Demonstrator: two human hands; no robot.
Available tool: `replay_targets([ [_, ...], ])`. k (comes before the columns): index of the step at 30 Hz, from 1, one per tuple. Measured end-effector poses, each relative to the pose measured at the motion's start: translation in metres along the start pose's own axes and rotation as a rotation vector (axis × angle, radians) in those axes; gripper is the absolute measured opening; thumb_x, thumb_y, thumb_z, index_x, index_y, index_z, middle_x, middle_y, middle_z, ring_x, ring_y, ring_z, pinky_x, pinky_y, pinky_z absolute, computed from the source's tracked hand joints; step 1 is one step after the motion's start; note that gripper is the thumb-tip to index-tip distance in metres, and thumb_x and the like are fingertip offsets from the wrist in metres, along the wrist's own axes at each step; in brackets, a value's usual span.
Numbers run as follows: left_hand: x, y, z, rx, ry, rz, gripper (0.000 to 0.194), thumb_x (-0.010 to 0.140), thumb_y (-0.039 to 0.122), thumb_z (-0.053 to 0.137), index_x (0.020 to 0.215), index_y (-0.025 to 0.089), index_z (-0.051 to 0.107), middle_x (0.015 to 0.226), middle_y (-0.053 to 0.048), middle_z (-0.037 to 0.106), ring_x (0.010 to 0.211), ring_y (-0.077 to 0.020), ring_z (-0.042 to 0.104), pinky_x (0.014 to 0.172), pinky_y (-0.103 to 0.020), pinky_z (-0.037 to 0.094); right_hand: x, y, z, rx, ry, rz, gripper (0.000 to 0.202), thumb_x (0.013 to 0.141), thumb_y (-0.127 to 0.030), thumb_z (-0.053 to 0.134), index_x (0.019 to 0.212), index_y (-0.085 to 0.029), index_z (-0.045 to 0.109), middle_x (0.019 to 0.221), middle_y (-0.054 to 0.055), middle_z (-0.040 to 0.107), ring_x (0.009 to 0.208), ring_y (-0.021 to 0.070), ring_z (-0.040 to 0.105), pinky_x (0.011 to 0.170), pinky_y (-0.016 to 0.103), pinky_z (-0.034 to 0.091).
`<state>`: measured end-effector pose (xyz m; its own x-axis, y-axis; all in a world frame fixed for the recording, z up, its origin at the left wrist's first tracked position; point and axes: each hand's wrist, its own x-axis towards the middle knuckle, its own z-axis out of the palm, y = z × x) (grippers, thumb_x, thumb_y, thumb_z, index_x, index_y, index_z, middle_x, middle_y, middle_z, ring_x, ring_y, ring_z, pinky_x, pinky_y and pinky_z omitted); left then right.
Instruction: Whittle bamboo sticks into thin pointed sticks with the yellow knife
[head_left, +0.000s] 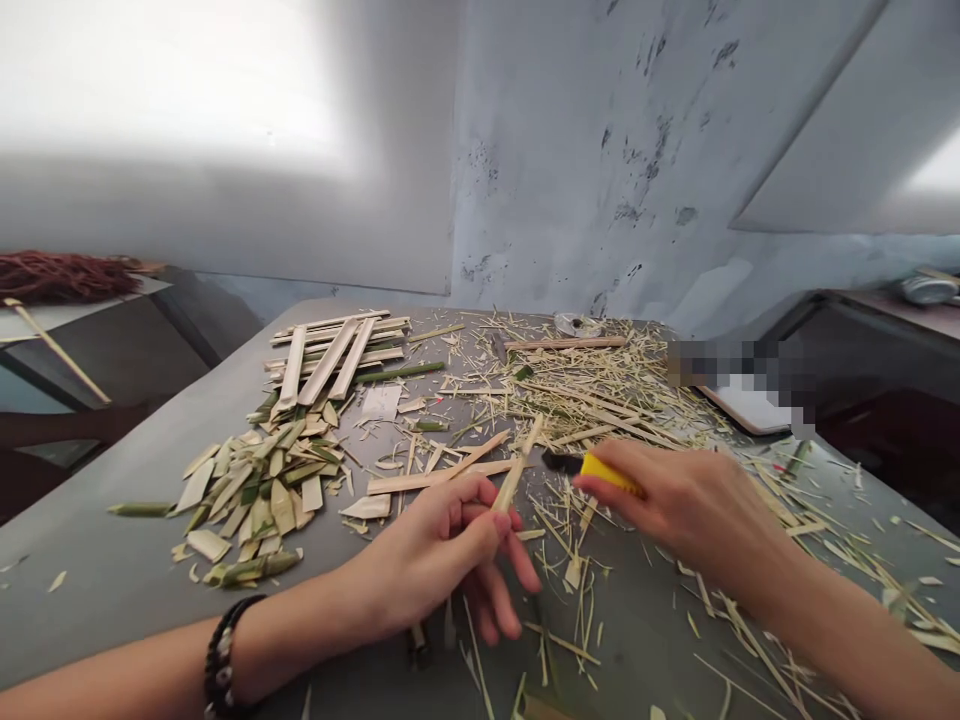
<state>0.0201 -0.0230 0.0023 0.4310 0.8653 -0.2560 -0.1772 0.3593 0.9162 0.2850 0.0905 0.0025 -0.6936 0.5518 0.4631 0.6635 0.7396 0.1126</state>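
My left hand [439, 545] pinches a pale split bamboo strip [520, 464] between thumb and fingers, its far end slanting up and away from me. Closed around a yellow-handled utility knife [609, 474], my right hand [686, 500] is just to the right of the strip. The knife's dark front end points left toward the strip, apart from it; the cutting edge is too small to make out. Beneath the strip, a flat bamboo slat [420, 480] lies on the table. Thin bamboo shavings [577, 575] are scattered below the knife.
The grey table [150, 610] carries a pile of short bamboo pieces [262, 490] and stacked longer slats [330, 360] on the left. More shavings spread toward the back, near a clear tape roll [577, 325]. At the right edge lies a phone-like tablet [750, 405]. A wall stands behind.
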Motion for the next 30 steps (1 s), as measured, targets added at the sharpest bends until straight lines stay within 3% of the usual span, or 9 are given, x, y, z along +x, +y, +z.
replay_targets([
  [4,-0.003,-0.002,0.002,0.029,-0.030,-0.028,0.043,0.097,0.059,0.069,0.091,0.021,0.048,0.089,-0.008,0.080,0.062,-0.0127,0.076,0.053,-0.018,0.057,-0.001,0.050,-0.026,-0.304,0.146,0.273,0.042,0.109,-0.055,0.051,0.088,-0.022,0.067,0.044,0.000,0.047,0.031,0.0149,0.038,0.040,0.023,0.015],
  [8,0.000,-0.005,0.000,0.039,-0.034,-0.003,0.043,0.097,0.058,0.068,0.093,0.021,0.048,0.093,-0.008,0.080,0.059,-0.0117,0.075,0.049,-0.017,0.055,-0.006,0.070,-0.058,-0.270,0.256,0.394,0.044,0.111,-0.056,0.046,0.094,-0.022,0.067,0.052,0.003,0.054,0.037,0.0166,0.045,0.042,0.025,0.026],
  [11,0.002,-0.006,-0.003,0.038,-0.017,0.036,0.043,0.097,0.059,0.068,0.096,0.021,0.048,0.093,-0.008,0.080,0.057,-0.0113,0.073,0.049,-0.018,0.056,-0.004,0.053,-0.064,-0.010,0.190,0.317,0.041,0.111,-0.056,0.047,0.094,-0.024,0.066,0.053,-0.001,0.054,0.041,0.0146,0.049,0.046,0.025,0.034],
  [15,0.002,-0.004,-0.005,0.036,-0.005,0.055,0.043,0.097,0.059,0.068,0.097,0.021,0.049,0.093,-0.008,0.079,0.055,-0.0113,0.073,0.049,-0.019,0.057,0.002,0.008,-0.051,0.296,0.035,0.071,0.038,0.112,-0.053,0.048,0.098,-0.023,0.066,0.063,-0.003,0.060,0.049,0.0121,0.054,0.052,0.025,0.038],
  [18,0.003,-0.002,-0.005,0.027,-0.008,0.061,0.045,0.097,0.060,0.068,0.097,0.021,0.048,0.091,-0.006,0.079,0.054,-0.0106,0.072,0.048,-0.018,0.057,0.000,-0.023,-0.037,0.294,-0.050,-0.050,0.045,0.113,-0.057,0.042,0.094,-0.023,0.063,0.064,-0.004,0.061,0.052,0.0132,0.056,0.053,0.028,0.033],
  [22,0.002,-0.002,-0.005,0.017,-0.019,0.065,0.045,0.096,0.060,0.069,0.096,0.021,0.047,0.090,-0.004,0.079,0.054,-0.0094,0.072,0.049,-0.017,0.056,-0.003,-0.036,-0.018,0.213,-0.157,-0.017,0.055,0.113,-0.063,0.031,0.088,-0.023,0.059,0.067,-0.003,0.063,0.057,0.0142,0.060,0.055,0.028,0.031],
  [25,-0.002,-0.003,-0.005,0.015,-0.049,0.041,0.048,0.094,0.062,0.071,0.095,0.021,0.047,0.089,-0.005,0.079,0.056,-0.0101,0.073,0.051,-0.017,0.056,0.002,-0.009,-0.006,0.126,-0.158,0.133,0.069,0.108,-0.075,0.022,0.083,-0.023,0.060,0.063,0.000,0.062,0.055,0.0167,0.059,0.054,0.028,0.030],
  [27,-0.006,-0.005,-0.004,0.016,-0.093,-0.001,0.051,0.092,0.065,0.072,0.094,0.020,0.049,0.087,-0.008,0.080,0.060,-0.0115,0.074,0.053,-0.017,0.056,0.007,0.021,-0.005,0.037,-0.080,0.307,0.079,0.105,-0.080,0.012,0.079,-0.022,0.060,0.053,0.003,0.055,0.042,0.0185,0.049,0.047,0.029,0.019],
  [30,-0.009,-0.006,-0.002,-0.001,-0.105,-0.041,0.053,0.091,0.068,0.071,0.095,0.020,0.049,0.090,-0.009,0.080,0.059,-0.0101,0.073,0.053,-0.016,0.056,0.008,0.051,-0.014,-0.030,0.026,0.472,0.076,0.104,-0.081,0.017,0.088,-0.022,0.062,0.047,0.002,0.051,0.039,0.0203,0.046,0.046,0.028,0.019],
])
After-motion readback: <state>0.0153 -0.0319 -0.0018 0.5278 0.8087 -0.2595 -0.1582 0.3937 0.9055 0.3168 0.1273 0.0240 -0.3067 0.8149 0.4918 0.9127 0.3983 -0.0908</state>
